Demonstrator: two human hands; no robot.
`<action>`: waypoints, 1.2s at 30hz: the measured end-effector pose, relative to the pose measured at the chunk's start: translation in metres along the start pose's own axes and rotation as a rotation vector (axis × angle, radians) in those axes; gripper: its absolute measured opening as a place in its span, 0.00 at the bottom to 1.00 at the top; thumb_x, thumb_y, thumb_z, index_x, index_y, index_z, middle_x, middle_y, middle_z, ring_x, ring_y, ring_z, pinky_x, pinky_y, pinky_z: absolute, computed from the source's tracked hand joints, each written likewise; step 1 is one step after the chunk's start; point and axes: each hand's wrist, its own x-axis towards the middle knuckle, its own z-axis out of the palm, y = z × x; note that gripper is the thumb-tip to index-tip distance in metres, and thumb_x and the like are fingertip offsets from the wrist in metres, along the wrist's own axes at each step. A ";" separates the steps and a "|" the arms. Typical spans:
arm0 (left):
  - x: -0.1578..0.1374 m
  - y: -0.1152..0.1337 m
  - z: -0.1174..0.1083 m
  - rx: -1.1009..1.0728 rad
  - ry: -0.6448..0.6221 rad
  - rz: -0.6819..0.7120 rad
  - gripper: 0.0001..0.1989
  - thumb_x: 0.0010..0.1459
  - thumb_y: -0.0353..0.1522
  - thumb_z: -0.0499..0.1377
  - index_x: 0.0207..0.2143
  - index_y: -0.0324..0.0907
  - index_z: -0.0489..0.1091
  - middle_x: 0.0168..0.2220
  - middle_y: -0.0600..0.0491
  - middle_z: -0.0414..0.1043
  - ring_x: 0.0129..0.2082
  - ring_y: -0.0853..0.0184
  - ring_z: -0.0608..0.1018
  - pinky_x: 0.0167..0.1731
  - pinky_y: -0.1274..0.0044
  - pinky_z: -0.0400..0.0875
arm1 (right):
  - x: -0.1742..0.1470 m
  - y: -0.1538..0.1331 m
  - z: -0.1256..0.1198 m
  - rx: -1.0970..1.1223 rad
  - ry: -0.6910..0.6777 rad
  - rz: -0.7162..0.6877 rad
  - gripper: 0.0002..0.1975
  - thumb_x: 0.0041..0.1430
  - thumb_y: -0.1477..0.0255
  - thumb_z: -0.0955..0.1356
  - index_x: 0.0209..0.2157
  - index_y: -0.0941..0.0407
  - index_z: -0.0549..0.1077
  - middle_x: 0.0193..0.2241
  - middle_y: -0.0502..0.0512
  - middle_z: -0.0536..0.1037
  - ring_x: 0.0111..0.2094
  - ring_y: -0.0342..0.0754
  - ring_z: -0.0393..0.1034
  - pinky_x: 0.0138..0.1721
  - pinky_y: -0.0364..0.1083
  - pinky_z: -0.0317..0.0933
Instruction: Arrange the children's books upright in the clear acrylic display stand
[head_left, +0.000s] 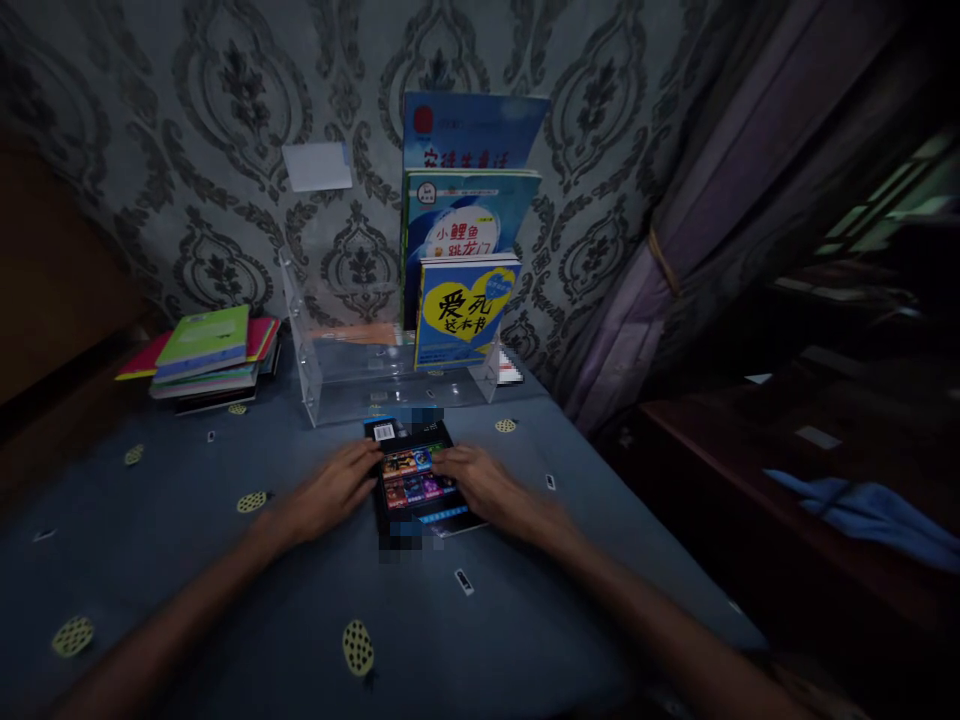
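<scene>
A black book [420,462] lies on the table in front of me, its back cover up, with a barcode and rows of small coloured pictures. At its left edge, my left hand [343,482] holds it with bent fingers. My right hand [484,488] grips the right side, fingertips resting over the coloured pictures. Parts of the cover are pixelated. Just beyond the book stands a clear acrylic rack [375,385]. On the rack's right side, a blue book with a yellow heart [466,312] leans before a blue-green book [469,215] and a taller blue book [480,125].
A pile of books and booklets [206,345] sits at the back left of the blue tablecloth [285,620]. Patterned wallpaper [240,90] rises behind. To the right hang a tied curtain [622,290] and, lower down, a blue cloth [862,515].
</scene>
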 end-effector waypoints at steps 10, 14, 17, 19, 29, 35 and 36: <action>0.021 -0.037 0.024 0.092 0.169 -0.093 0.21 0.67 0.38 0.50 0.58 0.39 0.64 0.61 0.41 0.66 0.62 0.57 0.69 0.62 0.61 0.62 | 0.082 -0.001 0.051 -0.068 -0.110 -0.013 0.26 0.62 0.81 0.62 0.62 0.61 0.63 0.64 0.66 0.64 0.67 0.53 0.52 0.67 0.58 0.48; 0.021 -0.035 0.023 0.129 0.161 -0.084 0.21 0.67 0.39 0.50 0.58 0.39 0.64 0.61 0.42 0.66 0.62 0.57 0.68 0.61 0.61 0.62 | 0.073 0.027 0.047 -0.052 -0.022 0.083 0.21 0.67 0.77 0.60 0.60 0.60 0.67 0.62 0.65 0.68 0.65 0.53 0.58 0.66 0.58 0.49; 0.021 -0.034 0.020 0.143 0.148 -0.084 0.22 0.68 0.40 0.50 0.59 0.38 0.64 0.61 0.42 0.67 0.62 0.56 0.68 0.62 0.61 0.62 | 0.058 0.051 0.038 -0.002 0.040 0.162 0.21 0.67 0.75 0.60 0.59 0.58 0.69 0.60 0.63 0.70 0.63 0.53 0.61 0.66 0.60 0.51; 0.022 -0.034 0.019 0.141 0.146 -0.088 0.22 0.68 0.40 0.49 0.59 0.38 0.64 0.61 0.42 0.66 0.62 0.57 0.68 0.62 0.61 0.62 | 0.049 0.063 0.034 0.046 0.068 0.167 0.20 0.67 0.73 0.60 0.59 0.56 0.69 0.60 0.61 0.70 0.63 0.52 0.61 0.65 0.60 0.52; 0.019 -0.034 0.018 0.098 0.072 -0.105 0.24 0.68 0.40 0.48 0.62 0.39 0.61 0.65 0.43 0.61 0.66 0.59 0.62 0.64 0.61 0.57 | 0.045 0.075 0.043 0.129 0.104 0.161 0.21 0.67 0.73 0.60 0.59 0.55 0.69 0.61 0.60 0.69 0.64 0.51 0.59 0.65 0.61 0.51; 0.003 -0.018 0.012 0.071 0.082 0.031 0.24 0.69 0.40 0.47 0.61 0.37 0.64 0.62 0.41 0.65 0.63 0.59 0.67 0.62 0.62 0.62 | 0.044 0.077 0.046 0.112 0.103 0.164 0.21 0.68 0.72 0.59 0.60 0.55 0.68 0.62 0.59 0.68 0.65 0.51 0.58 0.65 0.61 0.51; -0.001 -0.014 0.011 0.071 0.081 0.052 0.24 0.70 0.40 0.47 0.61 0.37 0.64 0.62 0.42 0.65 0.63 0.59 0.67 0.62 0.62 0.63 | 0.044 0.077 0.046 0.114 0.105 0.164 0.21 0.68 0.73 0.59 0.60 0.54 0.68 0.62 0.59 0.68 0.65 0.51 0.58 0.66 0.61 0.51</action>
